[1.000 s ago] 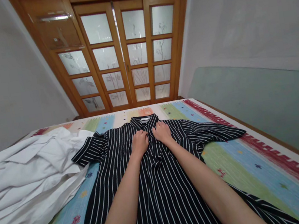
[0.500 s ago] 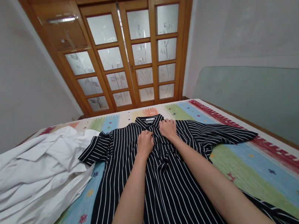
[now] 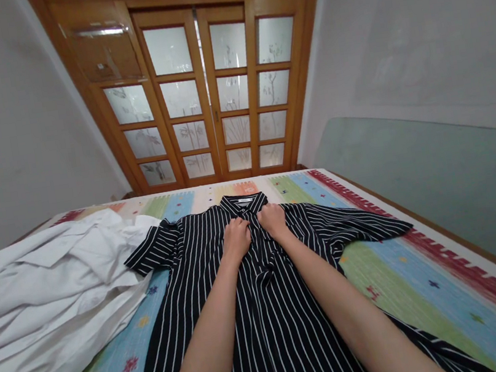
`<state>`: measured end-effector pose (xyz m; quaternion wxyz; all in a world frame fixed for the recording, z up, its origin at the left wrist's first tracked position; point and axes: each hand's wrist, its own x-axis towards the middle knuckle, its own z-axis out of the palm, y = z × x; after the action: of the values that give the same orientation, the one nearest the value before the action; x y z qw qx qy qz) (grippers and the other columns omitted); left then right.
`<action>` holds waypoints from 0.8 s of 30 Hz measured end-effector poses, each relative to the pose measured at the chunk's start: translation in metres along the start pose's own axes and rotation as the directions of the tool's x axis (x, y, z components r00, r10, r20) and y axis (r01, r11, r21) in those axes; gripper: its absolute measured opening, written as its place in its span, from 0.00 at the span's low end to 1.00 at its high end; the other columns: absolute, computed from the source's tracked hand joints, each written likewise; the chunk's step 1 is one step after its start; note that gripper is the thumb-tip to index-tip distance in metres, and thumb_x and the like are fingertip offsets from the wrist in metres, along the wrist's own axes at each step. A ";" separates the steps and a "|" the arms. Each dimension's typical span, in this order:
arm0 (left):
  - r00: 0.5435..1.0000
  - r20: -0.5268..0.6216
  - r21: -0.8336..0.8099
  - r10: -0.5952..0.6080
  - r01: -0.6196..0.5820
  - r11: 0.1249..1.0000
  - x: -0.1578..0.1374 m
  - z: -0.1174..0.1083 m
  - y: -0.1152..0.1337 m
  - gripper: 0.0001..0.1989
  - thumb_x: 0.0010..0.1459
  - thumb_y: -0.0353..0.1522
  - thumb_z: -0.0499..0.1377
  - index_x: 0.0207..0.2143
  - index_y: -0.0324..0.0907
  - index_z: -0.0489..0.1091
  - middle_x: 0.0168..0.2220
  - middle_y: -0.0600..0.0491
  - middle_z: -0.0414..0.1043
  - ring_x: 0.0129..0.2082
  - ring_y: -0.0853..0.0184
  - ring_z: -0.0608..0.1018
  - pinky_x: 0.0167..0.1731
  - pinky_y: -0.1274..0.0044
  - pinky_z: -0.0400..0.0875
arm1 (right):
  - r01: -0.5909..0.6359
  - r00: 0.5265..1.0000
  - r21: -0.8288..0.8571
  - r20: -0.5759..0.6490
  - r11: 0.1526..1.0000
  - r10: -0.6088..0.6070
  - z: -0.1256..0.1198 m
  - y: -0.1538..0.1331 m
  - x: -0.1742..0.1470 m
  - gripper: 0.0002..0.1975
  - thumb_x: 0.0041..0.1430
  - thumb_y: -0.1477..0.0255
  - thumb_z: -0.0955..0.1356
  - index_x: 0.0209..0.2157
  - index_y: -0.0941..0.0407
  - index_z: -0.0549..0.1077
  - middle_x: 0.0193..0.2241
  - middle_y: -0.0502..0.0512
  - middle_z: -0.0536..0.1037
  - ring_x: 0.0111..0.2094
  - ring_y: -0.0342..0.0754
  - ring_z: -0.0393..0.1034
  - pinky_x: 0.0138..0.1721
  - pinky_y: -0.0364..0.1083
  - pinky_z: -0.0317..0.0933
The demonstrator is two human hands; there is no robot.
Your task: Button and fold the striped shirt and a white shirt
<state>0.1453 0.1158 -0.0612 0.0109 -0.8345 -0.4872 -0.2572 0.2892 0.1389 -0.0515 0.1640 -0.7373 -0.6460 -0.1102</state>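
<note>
A black shirt with white stripes [image 3: 201, 249] lies spread out, its collar [image 3: 243, 201] at the far end and its sleeves out to both sides. Just below the collar, my left hand [image 3: 236, 237] is closed on the front of the shirt, left of the button line. My right hand [image 3: 272, 218] grips the cloth on the other side, a little nearer the collar. Fingertips of both hands are partly hidden. Between my forearms the shirt front is bunched in small folds.
A heap of white cloth [image 3: 58, 289] lies on the left, touching the striped shirt's sleeve. Beneath everything is a multicoloured patterned cover [image 3: 382, 271]. A pale green panel [image 3: 438, 182] runs along the right edge. Wooden doors with glass panes [image 3: 210, 92] stand beyond the far edge.
My right hand has shifted slightly left and down, nearer the button line. My left hand keeps its place on the shirt. The whole view has moved a little.
</note>
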 end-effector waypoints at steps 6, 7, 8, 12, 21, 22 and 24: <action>1.000 0.008 0.006 0.002 -0.002 1.000 0.001 0.000 0.000 0.13 0.61 0.25 0.52 0.43 0.41 0.74 0.42 0.48 0.74 0.45 0.60 0.72 0.45 0.70 0.67 | -0.094 0.995 -0.015 0.038 0.995 0.095 -0.001 -0.006 -0.001 0.19 0.63 0.72 0.59 0.40 0.65 0.80 0.39 0.73 0.79 0.44 0.58 0.74 0.45 0.50 0.62; 1.000 0.009 0.005 0.000 0.000 1.000 0.001 0.000 0.000 0.13 0.61 0.25 0.52 0.43 0.41 0.74 0.42 0.48 0.74 0.45 0.60 0.72 0.45 0.70 0.67 | -0.101 0.994 -0.011 0.043 0.995 0.101 -0.001 -0.006 -0.001 0.19 0.63 0.72 0.59 0.40 0.65 0.80 0.39 0.74 0.79 0.45 0.58 0.74 0.45 0.50 0.62; 1.000 0.010 0.005 -0.002 0.002 1.000 0.001 0.000 0.000 0.13 0.61 0.25 0.51 0.43 0.41 0.74 0.42 0.48 0.74 0.45 0.61 0.72 0.45 0.70 0.67 | -0.106 0.993 -0.005 0.047 0.994 0.106 -0.001 -0.006 -0.001 0.20 0.63 0.72 0.59 0.41 0.65 0.80 0.40 0.74 0.78 0.46 0.58 0.73 0.46 0.50 0.62; 1.000 0.011 -0.006 -0.001 0.001 1.000 0.000 0.000 -0.001 0.13 0.61 0.25 0.52 0.43 0.42 0.74 0.42 0.48 0.74 0.45 0.61 0.72 0.44 0.70 0.67 | -0.101 0.994 0.024 0.052 0.995 0.099 0.006 -0.003 0.003 0.21 0.64 0.72 0.58 0.45 0.68 0.77 0.46 0.75 0.76 0.50 0.59 0.70 0.51 0.50 0.59; 1.000 0.005 -0.028 -0.001 0.002 1.000 0.000 -0.001 0.000 0.13 0.62 0.25 0.51 0.44 0.42 0.74 0.41 0.48 0.73 0.45 0.61 0.72 0.45 0.70 0.67 | 0.074 0.982 0.070 0.168 0.995 -0.085 0.016 0.016 0.017 0.27 0.65 0.70 0.56 0.59 0.73 0.62 0.61 0.73 0.62 0.63 0.57 0.54 0.61 0.52 0.44; 1.000 0.006 -0.027 -0.001 0.001 1.000 0.000 -0.001 0.000 0.14 0.62 0.25 0.51 0.44 0.41 0.74 0.42 0.48 0.73 0.45 0.61 0.72 0.45 0.70 0.67 | 0.097 0.979 0.063 0.174 0.993 -0.106 0.016 0.016 0.017 0.27 0.65 0.70 0.56 0.59 0.73 0.62 0.62 0.73 0.62 0.63 0.57 0.54 0.61 0.51 0.44; 1.000 0.006 -0.021 0.000 0.000 1.000 0.000 -0.001 0.000 0.14 0.62 0.25 0.51 0.44 0.41 0.74 0.42 0.48 0.73 0.45 0.61 0.72 0.45 0.70 0.67 | 0.100 0.982 0.049 0.154 0.994 -0.106 0.014 0.016 0.015 0.27 0.65 0.69 0.56 0.59 0.73 0.63 0.61 0.72 0.63 0.62 0.57 0.55 0.61 0.51 0.46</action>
<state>0.1454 0.1156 -0.0605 0.0005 -0.8354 -0.4844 -0.2597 0.3060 0.1563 -0.0601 0.1220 -0.7057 -0.6963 -0.0475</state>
